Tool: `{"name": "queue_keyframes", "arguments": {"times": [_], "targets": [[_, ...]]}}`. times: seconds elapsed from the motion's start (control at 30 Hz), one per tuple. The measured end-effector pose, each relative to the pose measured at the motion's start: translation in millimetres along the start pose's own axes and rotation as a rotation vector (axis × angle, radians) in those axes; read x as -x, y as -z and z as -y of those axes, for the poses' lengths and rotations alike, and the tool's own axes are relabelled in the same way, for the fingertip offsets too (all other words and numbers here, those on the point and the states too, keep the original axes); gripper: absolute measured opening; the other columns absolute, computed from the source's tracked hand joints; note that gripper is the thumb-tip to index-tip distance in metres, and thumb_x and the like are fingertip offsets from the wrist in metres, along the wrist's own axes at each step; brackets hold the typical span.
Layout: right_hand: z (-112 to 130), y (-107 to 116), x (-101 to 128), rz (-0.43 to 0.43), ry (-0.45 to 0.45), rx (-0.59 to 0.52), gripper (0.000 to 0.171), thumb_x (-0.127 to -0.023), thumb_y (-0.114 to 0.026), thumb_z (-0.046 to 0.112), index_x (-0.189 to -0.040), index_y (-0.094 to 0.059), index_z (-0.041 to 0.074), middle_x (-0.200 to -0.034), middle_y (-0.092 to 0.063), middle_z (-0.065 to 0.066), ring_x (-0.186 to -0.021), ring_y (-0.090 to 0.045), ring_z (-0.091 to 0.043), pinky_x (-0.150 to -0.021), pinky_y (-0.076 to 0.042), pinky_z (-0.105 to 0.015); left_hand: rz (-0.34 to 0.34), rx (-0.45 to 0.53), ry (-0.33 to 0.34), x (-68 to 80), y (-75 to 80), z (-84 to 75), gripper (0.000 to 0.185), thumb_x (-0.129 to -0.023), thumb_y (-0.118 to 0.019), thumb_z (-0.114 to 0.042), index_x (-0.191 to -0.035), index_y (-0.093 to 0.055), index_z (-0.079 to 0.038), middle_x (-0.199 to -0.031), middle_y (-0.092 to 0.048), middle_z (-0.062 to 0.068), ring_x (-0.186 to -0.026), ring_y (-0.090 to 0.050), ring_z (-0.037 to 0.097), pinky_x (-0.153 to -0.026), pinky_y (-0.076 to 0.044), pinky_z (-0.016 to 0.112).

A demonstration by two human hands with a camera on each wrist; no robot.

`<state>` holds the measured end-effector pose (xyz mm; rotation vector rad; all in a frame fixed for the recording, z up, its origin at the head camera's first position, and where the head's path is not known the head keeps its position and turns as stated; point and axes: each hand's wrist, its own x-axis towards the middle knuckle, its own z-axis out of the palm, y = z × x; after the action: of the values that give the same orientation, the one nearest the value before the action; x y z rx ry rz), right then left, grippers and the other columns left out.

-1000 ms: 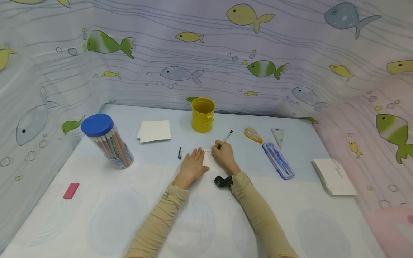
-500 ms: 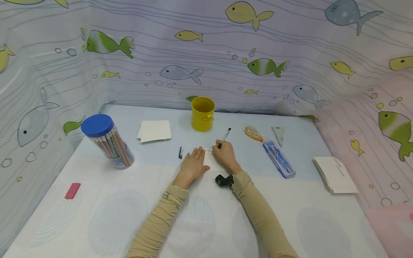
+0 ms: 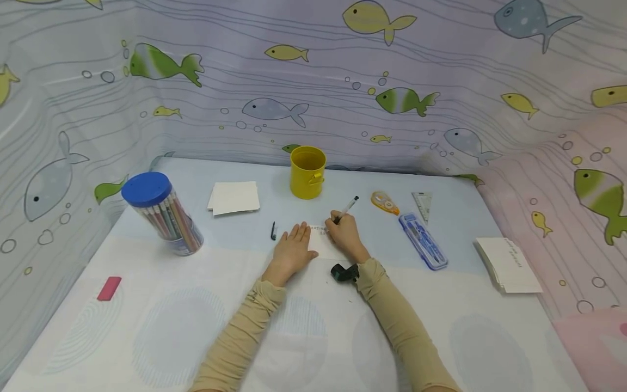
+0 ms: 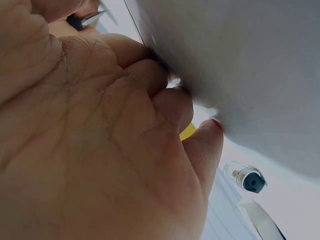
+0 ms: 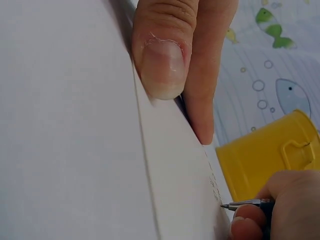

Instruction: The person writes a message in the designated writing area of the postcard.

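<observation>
My right hand [image 3: 344,235] pinches a pen [image 3: 350,204] with a clear barrel, its back end leaning up to the right. In the right wrist view the metal pen tip [image 5: 236,204] is right at a line of small handwriting on a white paper card [image 5: 172,155]. My left hand [image 3: 291,250] lies flat over the card's left part, fingers straight and thumb out to the side. The left wrist view shows its palm [image 4: 110,135] from below, fingertips down at the surface. A pen cap [image 3: 273,231] lies just left of that hand.
A yellow bucket [image 3: 307,182] stands behind the hands. Blank cards [image 3: 235,198] and a pencil jar [image 3: 171,223] are leftward, with a red eraser [image 3: 109,288] nearer. Correction tape [image 3: 384,202], a triangle ruler [image 3: 423,206], a blue case [image 3: 423,241] and written cards [image 3: 509,267] are rightward.
My right hand has shifted slightly right along the card, with the pen leaning further right. More of the written line shows between the hands. The left hand stays in place.
</observation>
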<state>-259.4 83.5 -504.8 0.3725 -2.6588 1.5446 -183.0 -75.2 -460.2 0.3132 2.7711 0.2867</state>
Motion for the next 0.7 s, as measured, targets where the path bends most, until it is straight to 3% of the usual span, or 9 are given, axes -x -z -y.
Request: {"name": "queue_keyframes", "arguments": {"times": [0.5, 0.7], "targets": [[-1.5, -0.9, -1.4, -0.02, 0.055, 0.028, 0.038, -0.089, -0.05, 0.005, -0.055, -0.034, 0.014, -0.042, -0.034, 0.006, -0.034, -0.03, -0.004, -0.036, -0.02, -0.018, -0.025, 0.018, -0.013, 2.4, 2.4, -0.2, 0.073, -0.1, -0.048, -0.043, -0.153, -0.022, -0.001, -0.163, -0.014, 0.014, -0.151, -0.014, 0.029, -0.123, -0.017, 0.048], [0.2, -1.6, -1.8, -0.031, 0.044, 0.066, 0.039, -0.087, -0.051, 0.003, -0.055, -0.033, 0.014, -0.043, -0.03, 0.006, -0.035, -0.021, 0.002, -0.038, -0.018, -0.019, -0.019, 0.014, -0.011, 1.6, 2.0, 0.8, 0.073, -0.1, -0.046, -0.044, -0.154, -0.019, -0.001, -0.163, -0.012, 0.013, -0.152, -0.012, 0.028, -0.123, -0.015, 0.047]]}}
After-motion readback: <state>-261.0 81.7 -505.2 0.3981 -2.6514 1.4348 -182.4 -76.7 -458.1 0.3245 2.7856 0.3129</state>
